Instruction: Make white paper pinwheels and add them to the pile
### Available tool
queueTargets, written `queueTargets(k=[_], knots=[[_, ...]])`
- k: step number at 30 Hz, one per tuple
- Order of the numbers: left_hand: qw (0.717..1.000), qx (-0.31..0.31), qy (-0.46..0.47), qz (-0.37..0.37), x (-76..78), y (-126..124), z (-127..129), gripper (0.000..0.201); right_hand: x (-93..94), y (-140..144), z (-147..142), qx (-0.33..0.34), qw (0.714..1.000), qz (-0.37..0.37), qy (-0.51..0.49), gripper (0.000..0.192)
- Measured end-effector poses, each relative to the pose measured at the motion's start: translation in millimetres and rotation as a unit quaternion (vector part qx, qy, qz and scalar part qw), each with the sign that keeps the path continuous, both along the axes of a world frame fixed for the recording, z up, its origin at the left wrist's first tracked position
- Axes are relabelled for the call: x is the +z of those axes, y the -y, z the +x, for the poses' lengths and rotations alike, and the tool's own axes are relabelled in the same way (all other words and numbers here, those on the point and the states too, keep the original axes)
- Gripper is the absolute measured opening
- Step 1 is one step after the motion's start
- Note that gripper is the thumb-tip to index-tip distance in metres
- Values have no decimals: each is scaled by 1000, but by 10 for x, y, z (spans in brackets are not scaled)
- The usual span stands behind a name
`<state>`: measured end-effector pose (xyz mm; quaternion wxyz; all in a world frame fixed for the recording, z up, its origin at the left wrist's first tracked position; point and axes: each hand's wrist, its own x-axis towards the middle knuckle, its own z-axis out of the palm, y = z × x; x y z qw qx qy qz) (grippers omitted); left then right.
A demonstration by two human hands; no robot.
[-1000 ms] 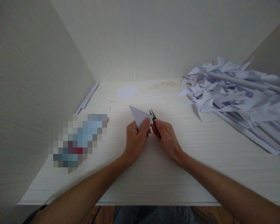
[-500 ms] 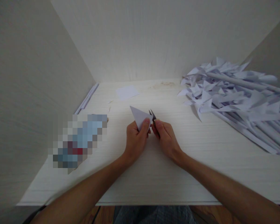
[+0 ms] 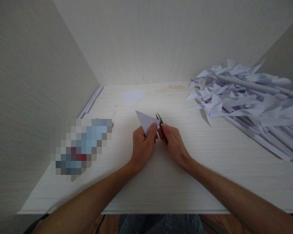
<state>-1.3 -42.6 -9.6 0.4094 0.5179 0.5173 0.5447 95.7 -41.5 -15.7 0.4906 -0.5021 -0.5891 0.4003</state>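
Note:
My left hand pinches a folded white paper triangle above the middle of the pale wooden table. Its point aims up and to the left. My right hand grips small dark scissors. Their short blades stick up beside the paper's right edge, slightly apart. The two hands almost touch at the fingertips.
A big heap of white paper pinwheels on rolled paper sticks covers the right side. A small white paper square lies at the back. A blurred-out object sits at the left, with paper strips along the left wall. Walls enclose three sides.

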Motion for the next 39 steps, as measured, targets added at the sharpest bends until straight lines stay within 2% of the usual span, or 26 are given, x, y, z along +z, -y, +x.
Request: queueTargets(k=[39], knots=[[1000, 0, 10, -3, 15, -3, -1, 34, 7, 1, 6, -3, 1000, 6, 6, 50]])
